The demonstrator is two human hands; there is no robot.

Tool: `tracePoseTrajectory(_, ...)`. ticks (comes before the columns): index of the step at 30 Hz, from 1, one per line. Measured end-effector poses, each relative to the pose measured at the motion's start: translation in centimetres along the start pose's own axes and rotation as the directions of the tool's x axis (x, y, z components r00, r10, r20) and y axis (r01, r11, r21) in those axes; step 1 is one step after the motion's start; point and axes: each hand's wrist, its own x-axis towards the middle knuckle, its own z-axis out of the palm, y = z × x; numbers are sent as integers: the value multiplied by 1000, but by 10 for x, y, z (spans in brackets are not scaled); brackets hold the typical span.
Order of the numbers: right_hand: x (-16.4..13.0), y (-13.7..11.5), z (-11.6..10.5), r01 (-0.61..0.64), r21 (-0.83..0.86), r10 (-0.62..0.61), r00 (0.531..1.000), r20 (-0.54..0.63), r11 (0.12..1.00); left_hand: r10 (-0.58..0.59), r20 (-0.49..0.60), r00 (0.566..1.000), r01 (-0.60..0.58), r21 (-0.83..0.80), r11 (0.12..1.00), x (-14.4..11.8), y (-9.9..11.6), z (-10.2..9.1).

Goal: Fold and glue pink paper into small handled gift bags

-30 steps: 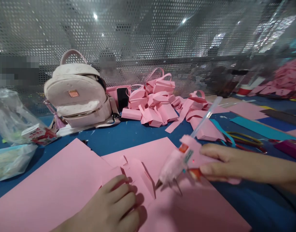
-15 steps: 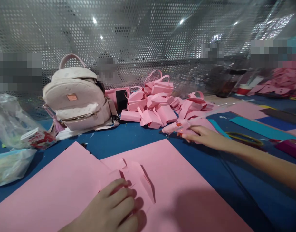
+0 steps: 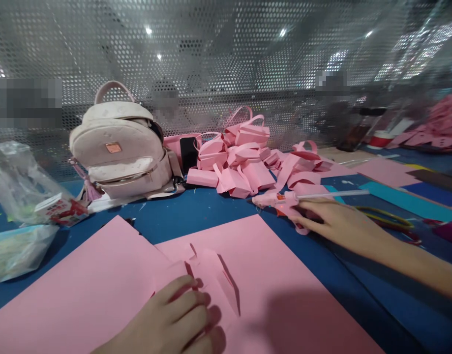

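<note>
My left hand (image 3: 174,317) is at the bottom centre, fingers curled down on a small folded pink paper piece (image 3: 220,280). The part under the fingertips is hidden. That piece lies on large pink paper sheets (image 3: 262,260), with a slot-like cut or fold beside the fingers. On the right, my right hand (image 3: 327,221) has its fingers around the handle of a pink hot glue gun (image 3: 279,200). The gun lies level just above or on the blue table, nozzle pointing left, a clear glue stick (image 3: 336,194) sticking out of its back.
Behind stand a white backpack (image 3: 118,142), a dark phone (image 3: 189,154) and a heap of pink paper baskets (image 3: 244,162). A small box (image 3: 61,209) and plastic bags (image 3: 22,250) are at left. Scissors (image 3: 386,216) and coloured paper strips (image 3: 413,199) lie at right.
The glue gun has turned level, and its glue stick now lies flat rather than slanting up. My right hand has shifted slightly right and down. My left hand stays on the paper.
</note>
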Motion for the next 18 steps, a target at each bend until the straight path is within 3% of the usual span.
tracePoseTrajectory(4,-30,4,-10,-72,-172,57,995,-88,983,4,-7,1000,-3,9,1000,2,-1,-1)
tracePoseTrajectory(7,-55,-1,-17,-76,-147,52,985,-163,986,24,28,999,-25,41,999,4,-1,-4)
tracePoseTrajectory(10,-64,-17,-21,35,-5,-36,992,-122,999,77,85,993,-86,117,989,5,0,-12)
tracePoseTrajectory(13,-52,-39,-19,146,156,-139,989,-56,977,137,162,977,-168,195,966,5,2,-20)
tracePoseTrajectory(16,-28,-64,-8,333,317,-309,943,-125,888,178,168,970,-214,231,949,5,6,-27)
tracePoseTrajectory(18,-11,-82,1,479,424,-451,876,-171,769,203,146,968,-234,241,942,6,8,-30)
